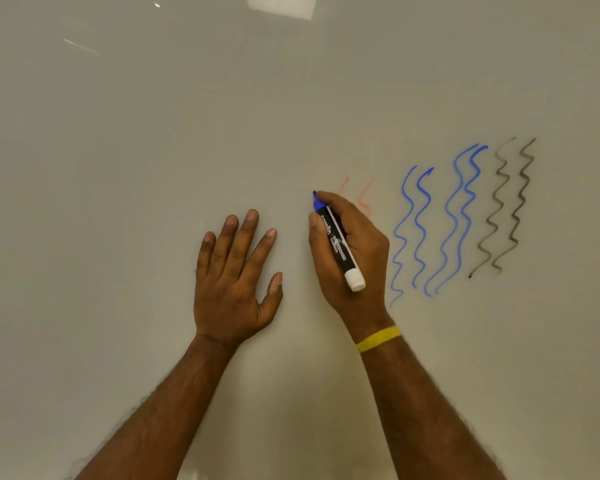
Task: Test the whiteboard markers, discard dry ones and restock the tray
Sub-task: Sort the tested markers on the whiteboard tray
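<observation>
Nib of the blue marker is touching the whiteboard just left of faint red strokes; right grip is clamping its barrel, slanting up-left, while left grip is resting flat, fingers apart.

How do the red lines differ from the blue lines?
The red lines are faint and short; the blue lines are bold and long. The red lines are partly hidden by the right hand; the blue lines show whole. Both are paired squiggles on the whiteboard.
</observation>
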Motion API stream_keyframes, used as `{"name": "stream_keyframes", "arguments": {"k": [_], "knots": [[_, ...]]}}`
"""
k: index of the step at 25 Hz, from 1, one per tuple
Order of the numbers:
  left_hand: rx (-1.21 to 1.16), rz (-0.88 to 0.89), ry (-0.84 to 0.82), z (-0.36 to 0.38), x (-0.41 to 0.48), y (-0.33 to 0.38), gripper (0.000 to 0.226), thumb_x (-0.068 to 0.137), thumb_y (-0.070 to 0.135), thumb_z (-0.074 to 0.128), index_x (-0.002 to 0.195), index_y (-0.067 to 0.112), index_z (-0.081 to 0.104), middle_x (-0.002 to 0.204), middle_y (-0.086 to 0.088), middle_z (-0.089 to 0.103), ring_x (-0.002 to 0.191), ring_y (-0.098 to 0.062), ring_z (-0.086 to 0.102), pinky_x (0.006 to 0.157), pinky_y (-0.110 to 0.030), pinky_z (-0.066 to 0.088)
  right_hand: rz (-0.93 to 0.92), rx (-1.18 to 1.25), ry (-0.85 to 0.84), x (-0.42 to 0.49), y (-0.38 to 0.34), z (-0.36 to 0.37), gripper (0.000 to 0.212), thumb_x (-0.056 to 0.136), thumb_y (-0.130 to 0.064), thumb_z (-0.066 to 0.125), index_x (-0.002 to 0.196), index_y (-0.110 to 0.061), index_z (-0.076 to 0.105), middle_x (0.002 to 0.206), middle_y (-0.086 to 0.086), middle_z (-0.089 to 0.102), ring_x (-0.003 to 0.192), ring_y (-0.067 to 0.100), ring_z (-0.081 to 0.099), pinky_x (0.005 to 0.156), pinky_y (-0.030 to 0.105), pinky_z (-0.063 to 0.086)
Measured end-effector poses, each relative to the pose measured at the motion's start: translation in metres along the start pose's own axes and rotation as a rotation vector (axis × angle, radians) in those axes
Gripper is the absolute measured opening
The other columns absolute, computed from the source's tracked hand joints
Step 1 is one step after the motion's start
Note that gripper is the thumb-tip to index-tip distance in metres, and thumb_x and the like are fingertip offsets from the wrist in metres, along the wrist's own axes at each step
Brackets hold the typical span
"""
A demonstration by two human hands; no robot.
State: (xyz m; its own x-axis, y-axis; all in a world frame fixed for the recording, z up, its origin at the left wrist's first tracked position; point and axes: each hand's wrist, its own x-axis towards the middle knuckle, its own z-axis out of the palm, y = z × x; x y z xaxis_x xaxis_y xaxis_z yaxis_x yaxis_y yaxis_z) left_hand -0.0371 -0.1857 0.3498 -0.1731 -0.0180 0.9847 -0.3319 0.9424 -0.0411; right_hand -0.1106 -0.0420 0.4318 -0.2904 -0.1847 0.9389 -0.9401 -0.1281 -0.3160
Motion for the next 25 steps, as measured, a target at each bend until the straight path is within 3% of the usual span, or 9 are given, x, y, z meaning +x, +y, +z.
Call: {"name": "stream_keyframes", "arguments": {"k": [16, 25], "knots": [[0.028, -0.156, -0.152, -0.008, -0.029, 0.016, 0.072, 0.089, 0.043, 0.053, 0.152, 0.014, 0.030, 0.162, -0.011, 0.016, 0.151, -0.032, 0.009, 0.121, -0.053, 0.007, 0.000, -0.166, -0.193, -0.089, 0.030, -0.023, 0.035, 0.093, -0.031, 0.055, 0.119, -0.012, 0.067, 0.109, 0.001, 0.073, 0.094, 0.015, 0.070, 0.080, 0.031, 0.059], [0.025, -0.231, -0.343, -0.016, -0.073, 0.051, 0.079, 0.086, 0.042, 0.060, 0.153, 0.015, 0.027, 0.163, -0.015, 0.009, 0.152, -0.032, 0.004, 0.121, -0.055, 0.008, 0.269, -0.051, -0.277, -0.142, 0.051, -0.038, 0.038, 0.091, -0.038, 0.054, 0.120, -0.017, 0.066, 0.109, -0.009, 0.069, 0.098, -0.006, 0.062, 0.087, 0.010, 0.049]]}}
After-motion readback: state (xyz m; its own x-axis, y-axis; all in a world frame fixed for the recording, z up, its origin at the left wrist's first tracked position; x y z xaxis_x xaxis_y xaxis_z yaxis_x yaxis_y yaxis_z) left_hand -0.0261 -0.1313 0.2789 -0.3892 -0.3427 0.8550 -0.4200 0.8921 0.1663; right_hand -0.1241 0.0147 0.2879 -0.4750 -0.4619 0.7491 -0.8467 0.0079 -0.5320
